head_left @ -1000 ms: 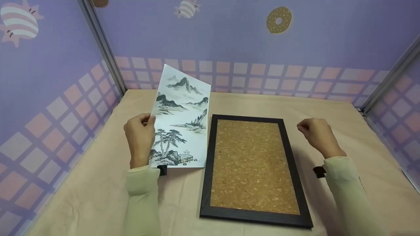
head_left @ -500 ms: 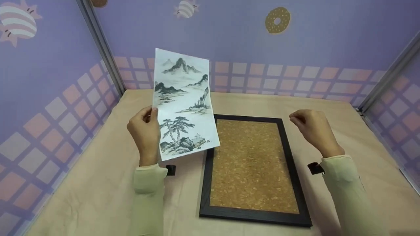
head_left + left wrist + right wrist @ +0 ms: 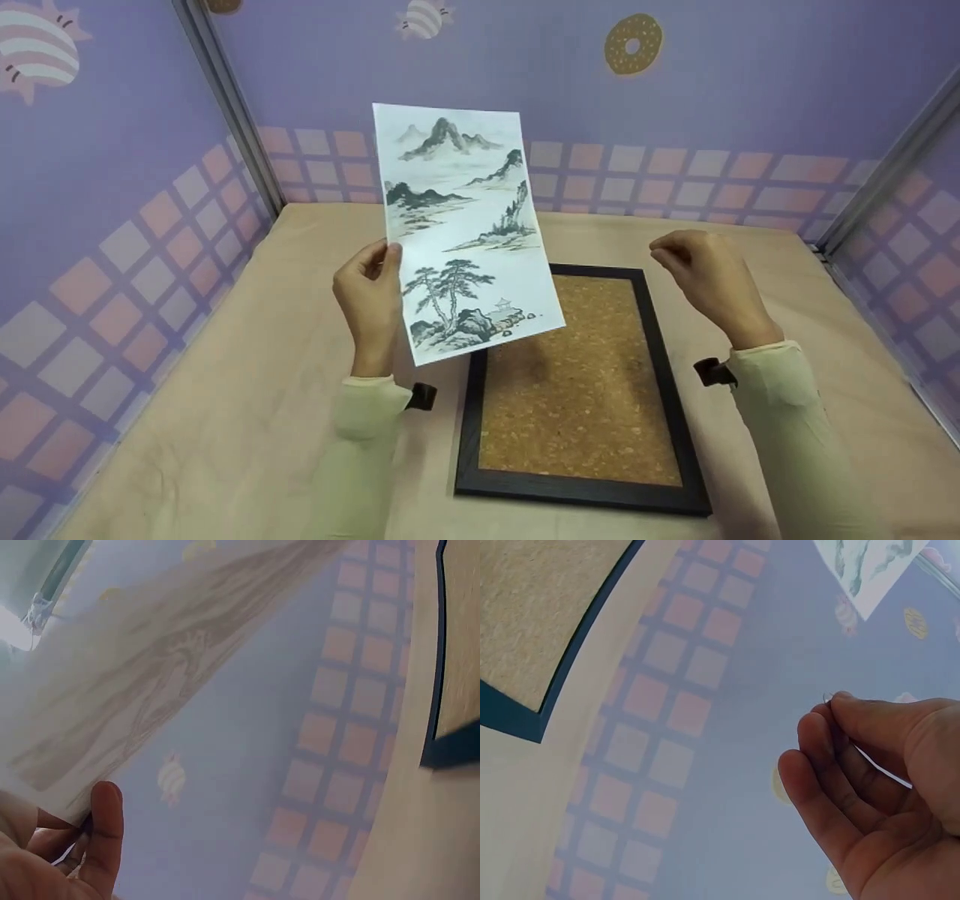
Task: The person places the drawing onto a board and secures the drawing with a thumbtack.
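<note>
Purple walls (image 3: 750, 90) patterned with pink squares and cartoon doughnuts close in three sides of your booth, and a beige cloth-covered table (image 3: 225, 390) fills the floor of it. Lying flat on that table, to the right of centre, is your black frame (image 3: 679, 420) with a cork panel (image 3: 585, 397) filling its opening. Above the frame's near-left corner you hold the ink landscape print (image 3: 465, 225) upright in the air, its picture side facing you, and its lower right corner overlaps the cork in the head view. Your left hand (image 3: 371, 300) pinches the print's left edge, thumb in front and fingers behind. Your right hand (image 3: 709, 281) hovers over the frame's far-right corner, well apart from the print, fingers loosely curled towards the thumb and holding nothing.
</note>
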